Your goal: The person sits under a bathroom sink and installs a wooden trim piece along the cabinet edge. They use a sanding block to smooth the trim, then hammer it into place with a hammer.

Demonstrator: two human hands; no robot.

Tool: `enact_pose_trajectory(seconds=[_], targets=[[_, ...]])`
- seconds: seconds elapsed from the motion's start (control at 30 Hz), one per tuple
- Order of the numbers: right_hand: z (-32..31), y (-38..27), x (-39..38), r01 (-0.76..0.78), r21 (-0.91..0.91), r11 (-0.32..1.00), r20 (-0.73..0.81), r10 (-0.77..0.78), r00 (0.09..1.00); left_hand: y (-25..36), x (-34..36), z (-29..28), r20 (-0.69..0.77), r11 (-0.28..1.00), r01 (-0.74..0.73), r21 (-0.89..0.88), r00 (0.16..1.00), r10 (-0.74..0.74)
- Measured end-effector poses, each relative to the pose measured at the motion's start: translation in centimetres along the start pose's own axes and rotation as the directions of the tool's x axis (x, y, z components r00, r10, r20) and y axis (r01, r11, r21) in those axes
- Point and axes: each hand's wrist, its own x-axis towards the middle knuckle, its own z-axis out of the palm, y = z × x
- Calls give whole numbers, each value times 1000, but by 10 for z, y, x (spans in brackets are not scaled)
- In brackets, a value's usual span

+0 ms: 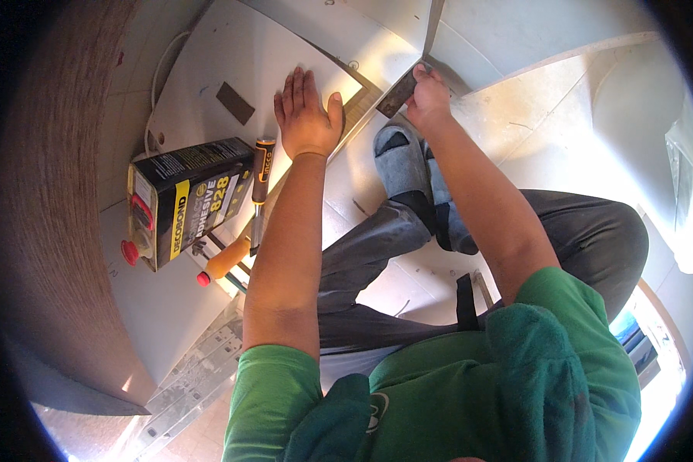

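Observation:
My left hand (308,115) lies flat on a white board (200,73), fingers stretched out and thumb spread to the side. In my right hand (430,98) is a dark, flat rectangular piece (397,94), gripped at its far end with the thumb on top. That piece sits by the board's right edge, near a corner where upright panels meet; whether it touches the edge I cannot tell. A similar small dark rectangle (235,103) rests on the board, left of my left hand. Close to my left wrist is a tool with a black and orange handle (262,169) and a metal shaft.
A black and yellow adhesive can (192,200) with a red cap stands at left, beside an orange bottle (227,260). A curved wood-grain panel (61,192) bounds the left side. My slippered feet (400,165) are between my arms. A metal rail (189,377) lies lower left.

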Motion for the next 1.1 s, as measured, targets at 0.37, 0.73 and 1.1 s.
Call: enact_pose_trajectory(seconds=[0.37, 0.73, 1.1], targets=[[-22, -1, 32, -29, -49, 998, 176, 37, 984, 3, 2, -1, 6, 1000, -4, -9, 1000, 5], [-10, -7, -14, -284, 360, 889, 340, 159, 927, 0, -1, -1, 35, 1000, 9, -8, 999, -9], [-3, 7, -21, -211, 530, 821, 352, 13, 936, 1, 1, -3, 48, 1000, 10, -27, 999, -9]])
